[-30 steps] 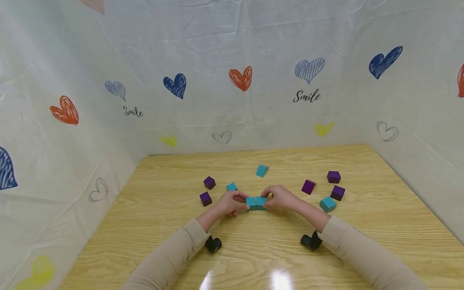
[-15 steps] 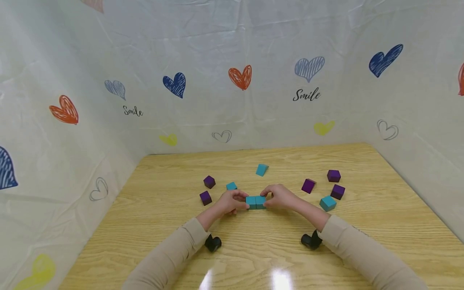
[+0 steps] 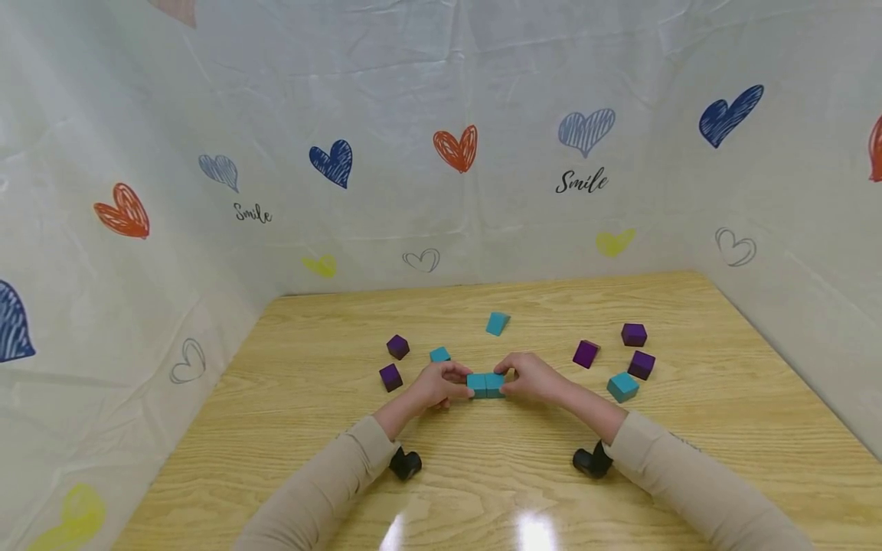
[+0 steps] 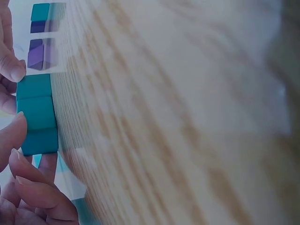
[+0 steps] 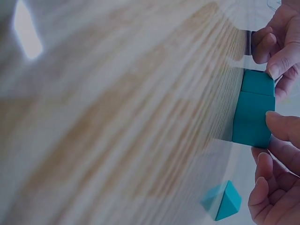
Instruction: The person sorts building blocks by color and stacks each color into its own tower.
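Note:
Two turquoise blocks sit side by side on the wooden table (image 3: 496,490), their facing sides meeting. My left hand (image 3: 436,384) pinches the left block (image 3: 476,384) at its outer end, thumb toward the near face. On the other side my right hand (image 3: 534,375) pinches the right block (image 3: 494,384) in the same way. In the left wrist view the pair (image 4: 37,112) forms one row between both hands' fingertips. The right wrist view has the thumb on the larger visible block face (image 5: 253,117), with fingers partly hidden behind.
Behind my left hand lies a turquoise block (image 3: 439,354), with purple blocks (image 3: 397,347) (image 3: 390,376) to its left. A turquoise wedge-like block (image 3: 498,323) lies farther back. Right of my hands are several purple blocks (image 3: 586,353) and a turquoise one (image 3: 623,386). Heart-printed cloth (image 3: 386,222) surrounds the table.

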`<action>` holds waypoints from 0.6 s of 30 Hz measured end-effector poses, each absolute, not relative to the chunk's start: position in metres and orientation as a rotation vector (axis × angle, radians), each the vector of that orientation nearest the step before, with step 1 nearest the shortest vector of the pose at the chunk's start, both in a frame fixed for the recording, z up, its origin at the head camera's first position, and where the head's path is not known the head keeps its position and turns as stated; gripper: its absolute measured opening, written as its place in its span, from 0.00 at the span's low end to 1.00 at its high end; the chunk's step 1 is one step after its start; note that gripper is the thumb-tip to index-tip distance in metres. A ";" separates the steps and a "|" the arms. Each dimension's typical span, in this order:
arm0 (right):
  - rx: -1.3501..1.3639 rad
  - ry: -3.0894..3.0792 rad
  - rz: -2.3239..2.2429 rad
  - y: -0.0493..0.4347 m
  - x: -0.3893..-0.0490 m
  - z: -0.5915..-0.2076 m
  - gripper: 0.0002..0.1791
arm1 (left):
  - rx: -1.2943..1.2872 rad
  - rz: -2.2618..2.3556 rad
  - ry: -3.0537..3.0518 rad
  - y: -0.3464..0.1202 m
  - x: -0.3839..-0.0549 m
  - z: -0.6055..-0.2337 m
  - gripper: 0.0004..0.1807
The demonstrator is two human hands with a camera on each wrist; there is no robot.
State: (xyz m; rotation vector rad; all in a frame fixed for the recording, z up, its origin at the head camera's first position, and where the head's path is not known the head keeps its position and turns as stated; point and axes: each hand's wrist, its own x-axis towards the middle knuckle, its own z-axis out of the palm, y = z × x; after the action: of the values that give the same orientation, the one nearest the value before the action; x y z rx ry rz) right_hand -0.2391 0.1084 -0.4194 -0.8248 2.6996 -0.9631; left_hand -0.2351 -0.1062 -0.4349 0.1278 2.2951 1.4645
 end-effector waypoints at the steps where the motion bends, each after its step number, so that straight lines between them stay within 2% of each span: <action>1: -0.827 2.701 -0.958 0.108 -0.239 -0.419 0.16 | 0.129 1.465 2.294 -0.106 -0.235 -0.435 0.18; 11: -0.823 2.717 -0.922 0.106 -0.237 -0.419 0.16 | 0.124 1.459 2.300 -0.106 -0.232 -0.432 0.18; 18: -0.828 2.699 -0.923 0.110 -0.237 -0.410 0.20 | 0.132 1.457 2.299 -0.106 -0.233 -0.432 0.18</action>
State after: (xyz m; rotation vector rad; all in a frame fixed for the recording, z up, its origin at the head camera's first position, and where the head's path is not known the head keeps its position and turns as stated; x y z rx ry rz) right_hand -0.2371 0.1102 -0.4096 -0.8275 2.6992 -0.9226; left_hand -0.2328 -0.1061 -0.4318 0.1318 2.2994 1.4574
